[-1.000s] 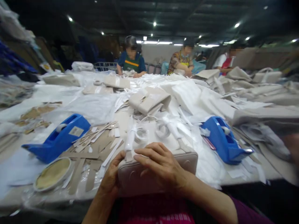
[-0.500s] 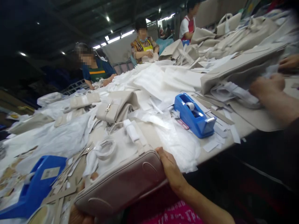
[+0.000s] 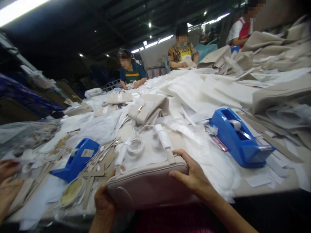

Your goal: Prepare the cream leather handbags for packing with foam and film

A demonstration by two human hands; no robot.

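Observation:
A beige handbag [image 3: 150, 187] is held up at the near edge of the table, its smooth side or base toward me. My left hand [image 3: 105, 197] grips its left end, fingers wrapped round the corner. At the right end my right hand [image 3: 191, 171] clasps the bag, thumb on the near face and fingers over the top edge. White wrapping covers the bag's handle [image 3: 162, 137], and a coiled wrapped strap [image 3: 135, 147] lies on its far side.
A blue tape dispenser [image 3: 240, 139] stands at right, another blue tape dispenser [image 3: 75, 158] at left. Beyond lie a folded beige bag piece [image 3: 150, 108] and heaped white sheets [image 3: 206, 87]. Another person's hands [image 3: 9, 181] are at far left. Several people work across the table.
My view has swung left, so things appear farther right. My right hand's thumb now lies on the bag's near face. The bag stays in both hands.

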